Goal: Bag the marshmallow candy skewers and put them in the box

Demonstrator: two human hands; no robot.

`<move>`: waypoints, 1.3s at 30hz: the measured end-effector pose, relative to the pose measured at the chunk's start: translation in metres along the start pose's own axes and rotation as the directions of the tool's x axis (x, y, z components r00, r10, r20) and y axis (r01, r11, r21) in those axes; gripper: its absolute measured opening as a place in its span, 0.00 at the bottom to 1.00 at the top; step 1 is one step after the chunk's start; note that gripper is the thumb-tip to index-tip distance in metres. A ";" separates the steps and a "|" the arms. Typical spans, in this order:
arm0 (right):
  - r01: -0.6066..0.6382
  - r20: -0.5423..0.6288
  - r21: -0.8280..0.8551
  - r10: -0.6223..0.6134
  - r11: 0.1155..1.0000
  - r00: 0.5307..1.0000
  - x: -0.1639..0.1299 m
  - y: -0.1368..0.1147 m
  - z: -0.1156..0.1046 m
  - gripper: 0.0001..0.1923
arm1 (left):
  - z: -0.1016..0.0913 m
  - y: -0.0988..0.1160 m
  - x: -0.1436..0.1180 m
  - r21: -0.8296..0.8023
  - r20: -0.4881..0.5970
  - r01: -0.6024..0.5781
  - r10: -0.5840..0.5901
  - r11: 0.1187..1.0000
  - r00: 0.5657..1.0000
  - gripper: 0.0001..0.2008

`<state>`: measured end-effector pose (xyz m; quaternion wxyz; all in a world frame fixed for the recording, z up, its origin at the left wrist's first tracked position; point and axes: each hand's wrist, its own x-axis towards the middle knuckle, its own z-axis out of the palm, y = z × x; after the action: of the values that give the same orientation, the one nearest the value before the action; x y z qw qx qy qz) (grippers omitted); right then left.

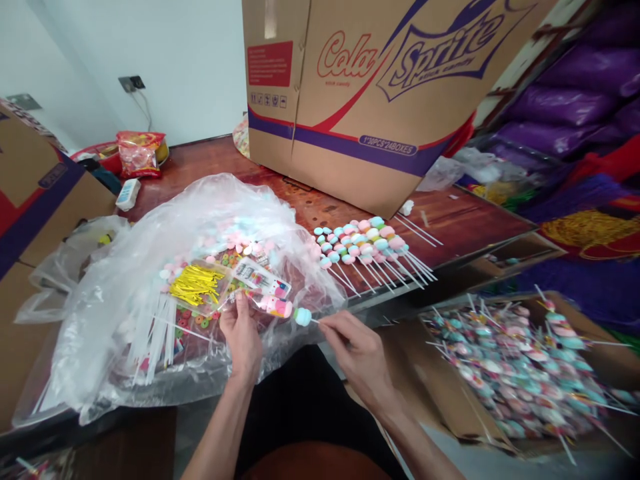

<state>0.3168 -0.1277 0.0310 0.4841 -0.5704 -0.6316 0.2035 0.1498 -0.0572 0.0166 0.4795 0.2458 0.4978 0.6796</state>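
Right hand [357,347] pinches skewer [315,321] bearing blue marshmallow [302,316]; left hand [243,333] grips narrow wrapper sleeve [273,305], seemingly open-ended; feed straight in, steady, over plastic bag [150,267]; finished skewers [370,247] lie beyond.

a big cardboard box [370,87] marked cola and sprite stands at 12 o'clock on the wooden table [465,223]. a red snack bag [139,152] lies at 10 o'clock below a wall socket [131,83]. purple sacks [575,93] pile at 2 o'clock. another box [30,193] sits at 9 o'clock.
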 end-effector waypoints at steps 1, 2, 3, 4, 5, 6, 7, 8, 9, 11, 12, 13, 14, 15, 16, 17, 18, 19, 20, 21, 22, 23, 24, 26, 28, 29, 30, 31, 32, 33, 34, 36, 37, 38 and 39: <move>-0.003 0.004 -0.011 0.003 1.000 1.000 0.000 0.000 0.001 0.10 | 0.000 0.001 -0.001 -0.032 0.008 0.028 -0.028 0.999 1.000 0.16; 0.001 0.015 -0.023 0.000 1.000 1.000 0.000 0.001 0.001 0.10 | 0.001 0.002 -0.003 -0.053 0.023 0.055 -0.054 0.997 0.998 0.16; 0.012 0.030 -0.036 -0.011 0.999 0.999 -0.001 0.002 0.002 0.11 | 0.001 0.003 -0.004 -0.060 0.041 0.077 -0.075 0.995 0.996 0.16; 0.028 0.047 -0.052 -0.026 0.998 0.999 -0.001 0.002 0.003 0.11 | 0.001 0.003 -0.006 -0.054 0.057 0.091 -0.088 0.994 0.995 0.16; 0.049 0.061 -0.071 -0.044 0.996 0.997 -0.002 0.003 0.004 0.11 | 0.001 0.003 -0.008 -0.045 0.071 0.098 -0.095 0.994 0.993 0.17; 0.068 0.073 -0.092 -0.061 0.993 0.995 -0.002 0.003 0.005 0.12 | 0.000 0.002 -0.010 -0.040 0.083 0.101 -0.097 0.994 0.992 0.17; 0.084 0.083 -0.111 -0.075 0.990 0.994 -0.003 0.003 0.007 0.12 | 0.000 0.002 -0.012 -0.037 0.092 0.101 -0.097 0.994 0.991 0.17; 0.095 0.090 -0.126 -0.084 0.987 0.992 -0.003 0.003 0.009 0.13 | 0.000 0.001 -0.014 -0.037 0.100 0.102 -0.098 0.994 0.990 0.16; 0.102 0.096 -0.134 -0.090 0.986 0.991 -0.004 0.002 0.012 0.14 | 0.000 0.000 -0.015 -0.032 0.113 0.108 -0.104 0.994 0.988 0.16; 0.114 0.099 -0.123 -0.102 0.986 0.990 -0.005 0.001 0.019 0.14 | 0.001 -0.003 -0.019 -0.009 0.157 0.136 -0.132 0.991 0.979 0.15; 0.117 0.092 -0.111 -0.107 0.987 0.990 -0.005 0.000 0.023 0.14 | 0.001 -0.003 -0.021 0.000 0.181 0.156 -0.153 0.988 0.971 0.15; 0.117 0.077 -0.097 -0.110 0.988 0.991 -0.005 -0.001 0.028 0.14 | 0.001 -0.004 -0.022 0.003 0.202 0.177 -0.174 0.984 0.964 0.15; 0.113 0.056 -0.081 -0.108 0.990 0.993 -0.005 -0.002 0.034 0.14 | 0.001 -0.004 -0.024 -0.004 0.217 0.197 -0.192 0.980 0.957 0.15; 0.105 0.030 -0.065 -0.103 0.992 0.994 -0.005 -0.002 0.039 0.14 | 0.001 -0.003 -0.024 -0.017 0.229 0.212 -0.203 0.977 0.952 0.14; 0.094 0.004 -0.050 -0.094 0.994 0.996 -0.005 -0.003 0.044 0.14 | 0.001 -0.002 -0.024 -0.031 0.238 0.224 -0.210 0.974 0.948 0.14; 0.084 -0.013 -0.033 -0.084 0.996 0.996 -0.005 -0.004 0.048 0.14 | 0.001 -0.001 -0.022 -0.043 0.245 0.236 -0.219 0.971 0.945 0.14; 0.080 -0.017 -0.015 -0.080 0.997 0.997 -0.005 -0.005 0.050 0.14 | 0.000 0.001 -0.020 -0.048 0.249 0.248 -0.229 0.967 0.941 0.15; 0.079 -0.005 0.004 -0.079 0.997 0.997 -0.005 -0.006 0.051 0.13 | -0.001 0.002 -0.017 -0.051 0.250 0.261 -0.241 0.964 0.938 0.15; 0.080 0.017 0.020 -0.080 0.997 0.997 -0.006 -0.006 0.050 0.13 | -0.002 0.004 -0.013 -0.057 0.245 0.275 -0.253 0.960 0.936 0.16; 0.080 0.041 0.032 -0.081 0.996 0.996 -0.006 -0.007 0.048 0.12 | -0.004 0.005 -0.009 -0.068 0.232 0.287 -0.265 0.955 0.936 0.17; 0.074 0.063 0.043 -0.077 0.996 0.995 -0.007 -0.008 0.044 0.12 | -0.005 0.006 -0.005 -0.083 0.216 0.298 -0.275 0.951 0.937 0.18; 0.061 0.079 0.052 -0.066 0.997 0.995 -0.007 -0.008 0.040 0.11 | -0.007 0.007 -0.001 -0.095 0.202 0.309 -0.286 0.946 0.937 0.19; 0.042 0.091 0.058 -0.047 0.997 0.995 -0.007 -0.008 0.036 0.11 | -0.009 0.007 0.002 -0.102 0.191 0.318 -0.296 0.942 0.936 0.20; 0.006 0.105 0.062 -0.013 0.998 0.994 -0.006 -0.007 0.031 0.11 | -0.012 0.007 0.005 -0.088 0.197 0.342 -0.321 0.935 0.926 0.20; 0.011 0.121 0.058 -0.018 0.998 0.993 -0.004 -0.006 0.030 0.11 | -0.013 0.006 0.003 -0.048 0.230 0.349 -0.330 0.936 0.916 0.20; 0.028 0.125 0.051 -0.034 0.998 0.992 -0.004 -0.005 0.032 0.11 | -0.012 0.005 0.002 -0.031 0.245 0.343 -0.325 0.939 0.913 0.19; 0.050 0.125 0.038 -0.054 0.998 0.991 -0.003 -0.004 0.035 0.11 | -0.012 0.005 -0.001 -0.018 0.257 0.335 -0.320 0.942 0.912 0.18; 0.071 0.125 0.025 -0.074 0.997 0.989 -0.003 -0.003 0.039 0.11 | -0.011 0.005 -0.003 -0.012 0.262 0.329 -0.315 0.944 0.912 0.17; 0.088 0.123 0.012 -0.089 0.996 0.988 -0.003 -0.003 0.043 0.12 | -0.010 0.005 -0.004 -0.012 0.259 0.328 -0.313 0.945 0.914 0.17; 0.097 0.118 0.000 -0.096 0.995 0.988 -0.003 -0.002 0.047 0.13 | -0.010 0.005 -0.005 -0.016 0.251 0.331 -0.317 0.943 0.915 0.17; 0.099 0.112 -0.005 -0.098 0.995 0.989 -0.002 -0.002 0.050 0.13 | -0.009 0.006 -0.005 -0.024 0.242 0.340 -0.325 0.940 0.914 0.16; 0.095 0.117 0.021 -0.097 0.995 0.988 -0.002 -0.001 0.053 0.14 | -0.010 0.007 -0.004 -0.046 0.223 0.363 -0.345 0.930 0.912 0.15; 0.085 0.125 0.049 -0.091 0.995 0.988 -0.002 -0.002 0.054 0.14 | -0.010 0.007 -0.002 -0.060 0.218 0.374 -0.353 0.926 0.910 0.15; 0.067 0.133 0.081 -0.077 0.994 0.988 -0.002 -0.002 0.053 0.14 | -0.011 0.008 0.000 -0.073 0.219 0.384 -0.361 0.920 0.907 0.16; 0.036 0.146 0.112 -0.052 0.993 0.988 -0.002 -0.002 0.052 0.14 | -0.012 0.008 0.001 -0.085 0.224 0.394 -0.368 0.915 0.903 0.17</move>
<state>0.2718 -0.1149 0.0084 0.4706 -0.5122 -0.6663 0.2688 0.1360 -0.0618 0.0191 0.6662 0.1805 0.4402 0.5743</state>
